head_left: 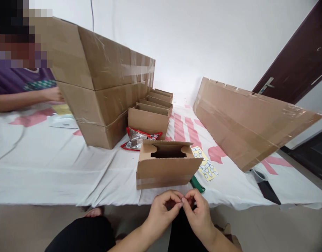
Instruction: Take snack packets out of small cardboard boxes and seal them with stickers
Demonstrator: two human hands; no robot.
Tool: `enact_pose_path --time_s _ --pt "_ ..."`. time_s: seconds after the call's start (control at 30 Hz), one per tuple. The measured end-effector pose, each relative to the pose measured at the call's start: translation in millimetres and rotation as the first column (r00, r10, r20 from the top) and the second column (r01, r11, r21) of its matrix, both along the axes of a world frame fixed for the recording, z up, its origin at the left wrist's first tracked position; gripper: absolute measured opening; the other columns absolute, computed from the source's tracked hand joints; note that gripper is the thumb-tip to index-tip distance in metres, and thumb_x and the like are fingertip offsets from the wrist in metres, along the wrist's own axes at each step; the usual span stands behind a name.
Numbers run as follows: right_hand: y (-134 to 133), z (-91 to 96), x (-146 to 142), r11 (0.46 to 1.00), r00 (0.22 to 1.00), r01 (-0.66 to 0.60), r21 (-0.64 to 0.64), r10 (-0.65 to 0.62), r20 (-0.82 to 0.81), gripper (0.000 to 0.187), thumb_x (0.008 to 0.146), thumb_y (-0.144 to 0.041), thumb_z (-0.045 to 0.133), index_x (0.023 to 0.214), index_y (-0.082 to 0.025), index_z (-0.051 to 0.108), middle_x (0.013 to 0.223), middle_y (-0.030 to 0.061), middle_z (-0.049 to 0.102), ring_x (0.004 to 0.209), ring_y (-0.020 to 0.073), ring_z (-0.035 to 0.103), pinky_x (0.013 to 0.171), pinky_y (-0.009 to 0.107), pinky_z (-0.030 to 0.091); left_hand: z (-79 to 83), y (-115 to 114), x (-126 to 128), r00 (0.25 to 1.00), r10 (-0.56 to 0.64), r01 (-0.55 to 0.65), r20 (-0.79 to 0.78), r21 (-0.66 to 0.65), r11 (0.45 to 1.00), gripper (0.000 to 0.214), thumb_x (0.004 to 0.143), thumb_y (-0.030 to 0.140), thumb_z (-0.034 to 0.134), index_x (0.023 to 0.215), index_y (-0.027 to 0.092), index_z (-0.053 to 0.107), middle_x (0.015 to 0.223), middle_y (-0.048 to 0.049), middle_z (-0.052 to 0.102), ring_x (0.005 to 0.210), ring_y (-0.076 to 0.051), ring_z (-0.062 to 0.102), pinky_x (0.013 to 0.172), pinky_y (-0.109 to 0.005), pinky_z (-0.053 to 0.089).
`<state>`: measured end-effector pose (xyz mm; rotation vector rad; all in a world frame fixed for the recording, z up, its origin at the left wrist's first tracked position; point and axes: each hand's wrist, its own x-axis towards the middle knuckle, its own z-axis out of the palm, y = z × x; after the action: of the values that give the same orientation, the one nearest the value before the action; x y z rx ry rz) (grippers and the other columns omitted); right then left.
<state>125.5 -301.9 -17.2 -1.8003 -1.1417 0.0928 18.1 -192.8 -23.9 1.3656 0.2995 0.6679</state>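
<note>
Just off the table's front edge, my left hand (165,206) and my right hand (197,208) meet fingertip to fingertip. Both are closed in a pinch, and whatever sits between the fingers is too small to make out. Right beyond them stands an open cardboard box (166,173) with a dark slot in its top. A green object (197,184) pokes out at the box's lower right corner, partly hidden. Behind that lies a yellow sheet (208,168) covered with several small white stickers. A red-and-clear snack bag (140,138) rests behind the box on the left.
Several open cardboard boxes (147,120) line up toward the wall. Stacked large cartons (103,63) rise on the left, with a person's arm (27,100) beyond them. A cardboard panel (245,119) stands on the right, near a dark flat object (268,191) at the table edge.
</note>
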Motion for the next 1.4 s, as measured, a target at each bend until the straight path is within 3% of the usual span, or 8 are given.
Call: enact_pose_path --time_s 0.17,0.43,0.73,1.0,1.17,1.23,1.33,1.4 --pt "-1 -8.1 -1 1.0 1.0 -0.027 0.002 0.027 -0.013 0.014 0.089 -0.027 0.054 0.077 -0.021 0.05 0.065 -0.004 0.051 0.056 0.0104 0.048 0.053 0.02 0.038 -3.6 -5 4 0.998 0.062 -0.063 -0.016 -0.072 0.995 0.011 0.072 0.024 0.067 0.065 0.017 0.061 0.076 -0.0064 0.071 0.07 -0.017 0.066 0.067 -0.028 0.052" --pt "-5 -3.8 -2 0.994 0.995 -0.097 -0.042 0.096 -0.027 0.014 0.091 -0.029 0.05 0.079 -0.02 0.051 0.068 -0.0024 0.053 0.06 0.0118 0.051 0.055 0.022 0.041 -0.3 -5 5 0.996 0.088 -0.089 -0.025 -0.024 0.996 0.013 0.069 0.017 0.064 0.062 0.018 0.053 0.065 -0.0005 0.064 0.063 -0.014 0.059 0.062 -0.024 0.047" --pt "-4 0.2 -2 0.996 0.997 -0.077 -0.051 0.076 -0.021 0.013 0.091 -0.029 0.05 0.082 -0.02 0.053 0.071 -0.001 0.056 0.063 0.0126 0.054 0.058 0.022 0.044 1.7 2 1 0.996 -0.041 0.03 -0.082 -0.132 0.991 0.017 0.072 0.03 0.07 0.072 0.017 0.059 0.069 0.0001 0.062 0.067 -0.013 0.056 0.064 -0.025 0.045" --pt "-2 -0.7 -2 0.994 0.99 -0.052 -0.101 0.064 0.123 0.011 0.088 -0.02 0.051 0.077 -0.02 0.053 0.07 -0.0011 0.057 0.062 0.0127 0.055 0.059 0.022 0.042 1.6 5 -2 0.979 0.058 -0.021 -0.194 0.184 0.983 0.004 0.076 0.019 0.06 0.074 0.018 0.063 0.07 -0.0004 0.064 0.067 -0.014 0.058 0.064 -0.024 0.045" --pt "-4 0.5 -5 0.988 0.983 -0.078 -0.131 0.098 0.156 0.01 0.086 -0.017 0.051 0.077 -0.02 0.053 0.07 -0.0009 0.057 0.063 0.0128 0.055 0.059 0.023 0.042 0.9 10 -3 0.985 0.023 0.021 -0.173 0.25 0.968 0.01 0.071 0.01 0.055 0.072 0.018 0.059 0.069 0.0017 0.061 0.067 -0.013 0.055 0.065 -0.023 0.043" --pt "-6 2.9 -6 0.988 0.984 -0.088 -0.127 0.107 0.146 0.01 0.086 -0.018 0.051 0.077 -0.02 0.052 0.07 -0.0011 0.056 0.062 0.0126 0.054 0.059 0.022 0.042 0.3 10 -3 0.989 -0.004 0.032 -0.151 0.185 0.982 0.009 0.07 0.009 0.058 0.073 0.018 0.057 0.069 0.0026 0.059 0.066 -0.012 0.053 0.065 -0.023 0.043" --pt "-7 6.7 -6 0.988 0.988 -0.108 -0.106 0.119 0.1 0.01 0.086 -0.02 0.053 0.077 -0.02 0.052 0.069 -0.0014 0.055 0.061 0.0123 0.053 0.058 0.022 0.042 -1.4 8 1 0.994 -0.078 0.073 -0.073 -0.065 0.995 0.015 0.069 0.012 0.065 0.072 0.019 0.052 0.068 0.0041 0.056 0.064 -0.01 0.051 0.063 -0.022 0.041" --pt "-7 8.3 -5 0.985 0.987 -0.151 -0.082 0.155 0.045 0.009 0.087 -0.021 0.053 0.079 -0.02 0.053 0.071 -0.0007 0.057 0.063 0.0126 0.055 0.06 0.023 0.044 -2.5 4 3 0.988 -0.155 0.152 0.014 -0.286 0.946 0.022 0.07 0.018 0.069 0.072 0.019 0.048 0.067 0.0051 0.055 0.061 -0.009 0.05 0.06 -0.021 0.041"
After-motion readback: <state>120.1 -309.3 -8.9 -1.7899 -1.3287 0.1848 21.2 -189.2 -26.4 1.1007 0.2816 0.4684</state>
